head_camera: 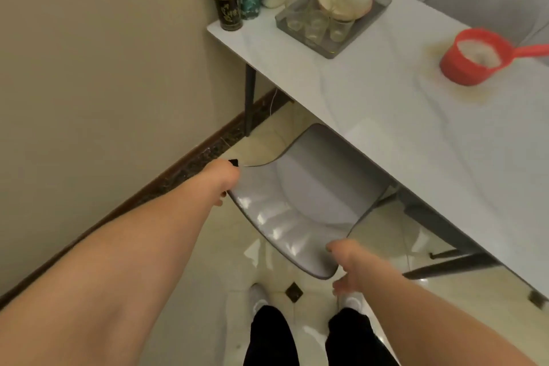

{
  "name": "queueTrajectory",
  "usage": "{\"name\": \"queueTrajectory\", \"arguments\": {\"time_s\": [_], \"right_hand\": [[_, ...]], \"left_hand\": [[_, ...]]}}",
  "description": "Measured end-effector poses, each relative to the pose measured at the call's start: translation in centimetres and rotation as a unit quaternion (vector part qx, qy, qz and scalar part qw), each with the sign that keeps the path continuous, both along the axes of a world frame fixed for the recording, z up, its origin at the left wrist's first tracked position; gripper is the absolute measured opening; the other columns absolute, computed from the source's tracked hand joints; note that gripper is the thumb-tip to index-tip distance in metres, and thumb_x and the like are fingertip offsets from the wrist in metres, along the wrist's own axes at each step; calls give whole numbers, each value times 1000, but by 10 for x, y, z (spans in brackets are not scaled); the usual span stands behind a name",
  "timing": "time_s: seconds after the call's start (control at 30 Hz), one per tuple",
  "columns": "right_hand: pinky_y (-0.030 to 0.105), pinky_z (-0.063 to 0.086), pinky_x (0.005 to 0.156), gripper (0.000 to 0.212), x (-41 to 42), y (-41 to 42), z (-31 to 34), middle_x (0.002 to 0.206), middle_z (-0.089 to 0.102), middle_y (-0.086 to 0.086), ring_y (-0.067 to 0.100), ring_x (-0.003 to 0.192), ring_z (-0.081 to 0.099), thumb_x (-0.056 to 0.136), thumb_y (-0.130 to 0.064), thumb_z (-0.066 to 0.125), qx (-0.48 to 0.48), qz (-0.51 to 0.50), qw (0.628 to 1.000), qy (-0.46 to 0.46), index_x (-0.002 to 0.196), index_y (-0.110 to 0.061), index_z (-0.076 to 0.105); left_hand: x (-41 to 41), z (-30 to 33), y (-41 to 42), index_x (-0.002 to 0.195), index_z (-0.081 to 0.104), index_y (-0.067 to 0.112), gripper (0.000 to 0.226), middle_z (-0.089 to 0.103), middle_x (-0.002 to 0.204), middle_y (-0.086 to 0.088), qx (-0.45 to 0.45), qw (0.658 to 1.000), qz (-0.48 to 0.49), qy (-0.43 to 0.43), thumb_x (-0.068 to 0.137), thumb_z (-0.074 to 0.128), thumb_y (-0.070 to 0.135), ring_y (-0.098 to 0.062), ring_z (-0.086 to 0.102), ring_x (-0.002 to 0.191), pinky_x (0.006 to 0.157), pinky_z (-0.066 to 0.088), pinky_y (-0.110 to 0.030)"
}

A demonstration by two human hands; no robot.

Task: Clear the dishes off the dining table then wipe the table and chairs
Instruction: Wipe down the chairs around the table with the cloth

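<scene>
Both hands grip the grey chair (300, 205) backrest, left hand (222, 184) far corner, right hand (347, 261) near corner (chair step, seemingly), so next likely draw it clear of the table (401, 134).

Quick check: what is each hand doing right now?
Left hand: grips the chair backrest edge.
Right hand: grips the backrest's other end.

Two bare hands: left hand (224, 184) at centre, right hand (346, 261) lower right of centre. Two grey moulded plastic chairs: one chair (297, 202) at centre, another chair (481, 0) at upper right. One white marble-look table (386, 104). One grey rectangular tray (383, 4) at top, with three small clear glasses (313, 25). Two tall cylindrical tins (227, 4) at upper left of table. One red plastic ladle (463, 65) at right. Two white shoes (258, 297) at bottom.
</scene>
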State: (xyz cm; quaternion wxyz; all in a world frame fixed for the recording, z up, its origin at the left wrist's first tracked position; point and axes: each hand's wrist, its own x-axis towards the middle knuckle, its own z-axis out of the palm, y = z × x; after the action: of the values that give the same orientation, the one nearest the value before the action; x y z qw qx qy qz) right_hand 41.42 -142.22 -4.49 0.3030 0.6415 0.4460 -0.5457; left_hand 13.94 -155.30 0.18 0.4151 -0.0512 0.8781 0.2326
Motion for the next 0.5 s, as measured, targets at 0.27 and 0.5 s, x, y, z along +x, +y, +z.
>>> {"name": "queueTrajectory", "arguments": {"time_s": [0.27,0.5], "right_hand": [[28,52,41,23,-13,-19,-15,104,68,16,28,82,67,103,-15,45,3,-207,978,9,121,-11,58],[29,53,42,23,-25,9,-13,95,64,13,25,78,65,103,-5,41,42,-246,968,36,119,-7,57]], "left_hand": [[-35,-35,6,114,61,2,21,61,114,-23,-28,999,-9,30,93,57,4,-45,67,89,61,63,-52],[-57,-20,53,113,69,4,22,69,109,-20,13,992,-72,104,94,58,10,-42,70,91,64,64,-51]]}}
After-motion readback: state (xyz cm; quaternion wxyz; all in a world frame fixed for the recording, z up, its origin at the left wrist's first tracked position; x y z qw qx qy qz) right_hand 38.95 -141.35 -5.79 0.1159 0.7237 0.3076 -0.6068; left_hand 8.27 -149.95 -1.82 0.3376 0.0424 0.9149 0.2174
